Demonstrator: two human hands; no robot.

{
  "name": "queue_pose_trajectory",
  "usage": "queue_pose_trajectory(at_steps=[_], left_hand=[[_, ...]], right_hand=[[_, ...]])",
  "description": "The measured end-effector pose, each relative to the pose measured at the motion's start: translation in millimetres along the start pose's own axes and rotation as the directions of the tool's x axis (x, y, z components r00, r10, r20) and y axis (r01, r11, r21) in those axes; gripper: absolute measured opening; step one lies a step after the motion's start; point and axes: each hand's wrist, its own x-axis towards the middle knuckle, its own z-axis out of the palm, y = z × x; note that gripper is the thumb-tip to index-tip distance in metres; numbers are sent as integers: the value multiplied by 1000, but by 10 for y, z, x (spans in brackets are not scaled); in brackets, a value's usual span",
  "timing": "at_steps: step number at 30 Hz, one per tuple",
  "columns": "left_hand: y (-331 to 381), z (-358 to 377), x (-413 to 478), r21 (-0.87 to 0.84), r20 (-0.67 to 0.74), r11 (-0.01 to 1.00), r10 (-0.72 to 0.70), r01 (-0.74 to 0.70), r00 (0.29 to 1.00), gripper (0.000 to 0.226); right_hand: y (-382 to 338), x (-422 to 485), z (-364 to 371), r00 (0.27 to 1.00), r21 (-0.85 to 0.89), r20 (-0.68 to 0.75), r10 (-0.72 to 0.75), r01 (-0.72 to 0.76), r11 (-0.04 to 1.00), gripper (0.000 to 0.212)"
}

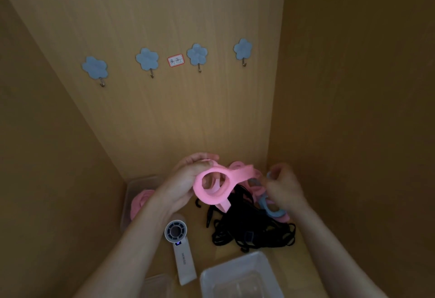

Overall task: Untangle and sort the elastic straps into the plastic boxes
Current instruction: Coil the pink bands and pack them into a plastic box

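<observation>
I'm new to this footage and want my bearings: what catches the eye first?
A bright pink strap, coiled into a loop, is held up by the left hand at the centre. Beside it the right hand pinches a blue strap above a black tangle. Four blue flower hooks line the back wall.

A home storage nook, inside a wood-look cupboard.

I face into a narrow recess of tan wood-grain board: a back panel (pixel 164 114), a left side wall (pixel 47 156) and a right side wall (pixel 353 109) close me in on three sides and meet a shelf floor (pixel 203 254) of the same board. Four blue flower-shaped stick-on hooks (pixel 147 59) run in a row across the back panel, with a small red-edged label (pixel 175 60) between the middle two, its writing too small to read. On the shelf lie a white handheld fan (pixel 182 260) with a lit display and clear plastic boxes (pixel 231 262), ordinary household things. The light is dim and warm.
</observation>
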Motion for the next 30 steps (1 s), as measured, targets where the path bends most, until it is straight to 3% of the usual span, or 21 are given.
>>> queue_pose_trajectory(at_steps=[1, 3, 6, 10, 18, 25, 30], left_hand=[[4, 13, 10, 13, -4, 1000, -6, 6, 1000, 17], [6, 47, 27, 32, 1, 999, -21, 21, 1000, 17], [1, 111, 24, 38, 38, 998, -58, 57, 998, 16], [-14, 108, -12, 55, 55, 994, -101, 98, 993, 16], [55, -21, -64, 176, 90, 979, -120, 102, 989, 13], [163, -100, -71, 375, 48, 927, -52, 30, 997, 12], [181, -216, -48, 544, -10, 837, -68, 63, 998, 26]], right_hand=[[-5, -104, 38, 989, -10, -49, -138, 138, 990, 24], [-43, -302, 148, 908, 66, 58, -415, 412, 909, 22], [-58, -440, 376, 784, -18, 262, -563, 587, 809, 23], [-26, -399, 519, 844, 4, 239, -479, 493, 870, 25], [14, -336, 470, 807, 68, 326, -492, 499, 864, 20], [35, -357, 471, 844, 139, 284, -456, 434, 890, 22], [100, -354, 290, 870, 165, 231, -436, 406, 899, 22]])
